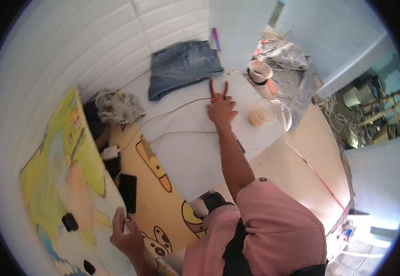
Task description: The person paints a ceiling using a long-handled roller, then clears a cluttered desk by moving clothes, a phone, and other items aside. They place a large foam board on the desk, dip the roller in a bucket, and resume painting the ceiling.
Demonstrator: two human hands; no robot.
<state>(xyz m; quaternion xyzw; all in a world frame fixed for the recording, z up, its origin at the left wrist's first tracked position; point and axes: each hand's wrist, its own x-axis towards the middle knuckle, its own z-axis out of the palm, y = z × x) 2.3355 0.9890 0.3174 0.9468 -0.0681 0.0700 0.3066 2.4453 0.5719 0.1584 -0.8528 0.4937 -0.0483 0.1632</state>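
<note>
At upper centre, the pliers (212, 90) lay, handles upward, at the nearer right hand (221, 112) — its grip, and that of left hand (128, 239), were unclear.

Right hand (221, 110), fingers spread, at red-and-black pliers (212, 88); grip unclear.
Left hand (127, 238), at the edge of a painted panel (66, 156).
Beyond right hand: folded jeans (181, 66).
Right of it: clear plastic tub (264, 109); farther off, grey sheet (292, 69).
Beneath it: white surface (181, 154).
Just beyond left hand: black phone (127, 193); farther, white adapter (110, 152), crumpled grey cloth (120, 109).
</note>
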